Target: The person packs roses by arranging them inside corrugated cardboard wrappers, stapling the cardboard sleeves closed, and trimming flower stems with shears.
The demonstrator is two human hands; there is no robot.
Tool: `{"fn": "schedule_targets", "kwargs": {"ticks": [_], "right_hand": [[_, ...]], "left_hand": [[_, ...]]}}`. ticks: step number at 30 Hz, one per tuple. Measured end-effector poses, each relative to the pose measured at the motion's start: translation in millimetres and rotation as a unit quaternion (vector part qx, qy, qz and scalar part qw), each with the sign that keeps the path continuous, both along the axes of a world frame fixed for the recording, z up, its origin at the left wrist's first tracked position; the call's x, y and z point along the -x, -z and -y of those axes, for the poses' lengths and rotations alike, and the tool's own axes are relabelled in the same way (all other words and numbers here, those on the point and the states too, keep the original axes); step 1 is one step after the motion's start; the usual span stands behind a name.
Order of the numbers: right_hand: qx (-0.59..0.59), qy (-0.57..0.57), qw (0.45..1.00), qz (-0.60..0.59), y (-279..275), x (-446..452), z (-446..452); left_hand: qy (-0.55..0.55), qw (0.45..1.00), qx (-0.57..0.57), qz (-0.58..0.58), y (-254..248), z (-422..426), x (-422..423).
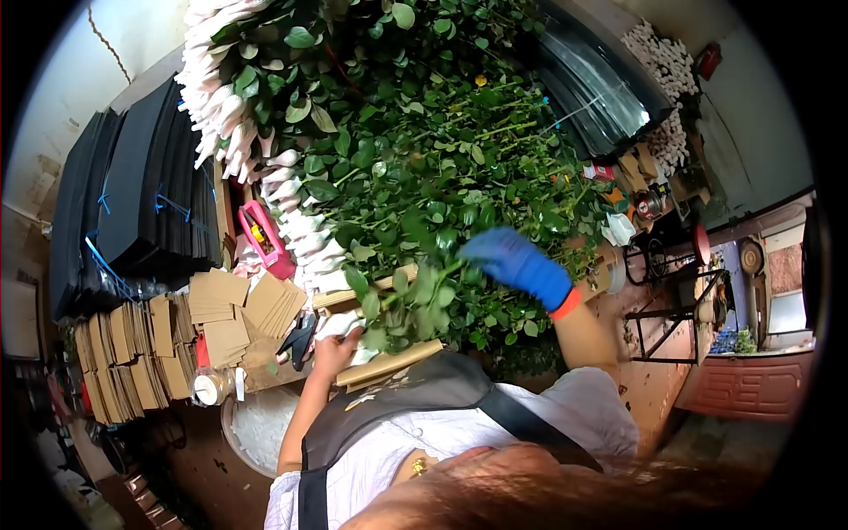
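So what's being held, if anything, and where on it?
Looks like a leafy stem, by its white-wrapped head, in the left hand. Blue-gloved right hand: too blurred to tell.

Left hand: yours [334,353], touching white-sleeved buds [337,325], lower centre
Right hand: yours [511,262], blue-gloved, by leafy stems [433,287], centre

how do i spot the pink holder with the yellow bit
Start at the big heap of leafy stems. Just left of its white-wrapped ends, above the loose cardboard pieces, sits the pink holder. Its yellow middle and vivid pink frame set it apart.
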State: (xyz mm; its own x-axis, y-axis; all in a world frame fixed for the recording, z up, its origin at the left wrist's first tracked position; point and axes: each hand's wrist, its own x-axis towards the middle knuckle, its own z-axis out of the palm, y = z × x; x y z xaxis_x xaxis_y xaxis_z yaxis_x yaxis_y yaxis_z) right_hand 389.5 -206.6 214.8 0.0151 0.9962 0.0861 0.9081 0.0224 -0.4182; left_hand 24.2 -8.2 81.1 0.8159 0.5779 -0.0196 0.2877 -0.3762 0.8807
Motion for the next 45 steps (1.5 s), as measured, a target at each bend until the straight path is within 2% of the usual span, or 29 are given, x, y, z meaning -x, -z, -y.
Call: {"fn": "schedule_targets", "kwargs": {"ticks": [1,2,3,4,6,9,11,12,13,15,17,20,23,27,28,29,30,31,32,33,34,37,39,40,41,42,43,44,45], "right_hand": [[-0.014,0.009,1.000,0.022,15.3,14.9,8.1],[0.078,0.069,0.993,0.055,31.2,24.5,10.3],[0.068,0.104,0.990,0.071,58.6,28.1,18.4],[0.106,0.116,0.985,0.068,79.0,33.1,23.7],[0.173,0.111,0.975,0.086,95.5,38.3,21.0],[0.164,-0.004,0.980,0.115,80.7,21.7,13.5],[0.290,0.096,0.952,0.011,25.8,7.5,-10.7],[0.345,0.134,0.929,0.024,17.4,-11.6,-28.3],[0.240,0.180,0.954,0.016,24.0,-33.7,-35.8],[-0.006,0.235,0.971,0.047,28.1,-59.3,-64.8],[-0.103,0.211,0.968,0.089,34.5,-74.5,-101.8],[-0.168,0.177,0.958,0.150,31.6,-89.6,-167.5],[-0.117,0.200,0.923,0.308,33.4,-107.6,-224.3],[0.101,0.205,0.918,0.324,54.7,-107.6,-245.6],[0.076,0.191,0.919,0.336,52.9,-103.5,-241.8],[0.109,0.193,0.930,0.293,28.7,-79.3,-227.6],[-0.029,0.204,0.931,0.302,52.3,-69.6,-207.8],[0.022,0.199,0.946,0.255,62.5,-56.0,-184.9],[0.180,0.186,0.938,0.231,73.0,-48.8,-171.5],[0.153,0.154,0.941,0.258,98.5,-45.5,-146.1],[0.189,0.172,0.938,0.235,84.3,-30.0,-134.1],[0.047,0.147,0.974,0.167,80.2,-44.1,-109.8],[-0.041,0.122,0.991,0.026,77.9,-71.9,-113.4],[-0.066,0.171,0.981,-0.063,63.9,-83.2,-125.1],[-0.059,0.242,0.966,-0.064,31.1,-87.4,-139.9],[-0.172,0.253,0.950,0.064,23.4,-95.8,-155.2],[-0.227,0.231,0.939,0.117,6.0,-98.6,-175.3],[-0.216,0.212,0.949,0.086,0.1,-100.9,-192.6],[-0.193,0.204,0.948,0.150,4.1,-105.6,-212.0]], "left_hand": [[-0.001,0.998,0.055,0.033,-0.4,-2.0,-1.2],[-0.028,0.998,0.031,0.056,4.0,-0.4,-2.4],[-0.055,0.995,0.008,0.078,11.3,3.0,-3.3],[-0.056,0.993,0.090,0.053,19.0,2.8,-0.2],[-0.049,0.994,0.083,0.060,25.8,2.5,1.6],[0.006,1.000,-0.017,0.015,-3.4,-2.7,-2.6],[0.030,0.998,-0.061,-0.005,-8.1,-3.8,-4.3],[0.025,0.997,-0.067,-0.006,-8.1,-3.9,-5.1],[0.018,0.997,-0.074,-0.007,-8.1,-4.3,-6.2],[0.002,1.000,0.001,0.002,-8.7,-1.0,-6.5],[0.001,0.998,0.060,0.013,-11.3,0.0,-8.3],[0.013,0.999,0.030,-0.003,-8.1,-4.4,-8.0],[0.008,0.999,0.043,0.000,-4.1,-4.4,-8.0],[0.031,1.000,0.001,-0.006,-19.3,-5.1,-10.5],[0.024,1.000,0.000,0.006,-14.8,-4.6,-9.6],[0.018,1.000,0.006,0.011,-10.5,-4.0,-9.1],[0.015,1.000,0.000,0.016,-9.0,-4.9,-9.7],[0.011,1.000,-0.004,0.021,-8.3,-4.2,-10.1],[0.004,0.999,0.007,0.031,-6.9,-3.2,-10.9],[-0.002,0.999,0.017,0.039,-6.2,-2.3,-10.9],[-0.005,0.999,0.021,0.035,-7.5,-2.2,-11.2],[-0.002,0.999,0.027,0.020,-9.3,-2.4,-10.3],[-0.014,0.999,0.025,0.037,-9.6,-2.8,-11.5],[-0.024,0.998,0.026,0.047,-11.1,-2.6,-13.7],[-0.034,0.997,0.026,0.058,-12.0,-1.5,-14.5],[-0.052,0.997,0.032,0.049,-8.5,-0.1,-14.2],[-0.067,0.996,0.036,0.041,-0.8,0.7,-14.9],[-0.082,0.995,0.040,0.034,6.0,0.7,-16.4],[-0.093,0.994,0.046,0.037,9.9,1.4,-18.3]]}}
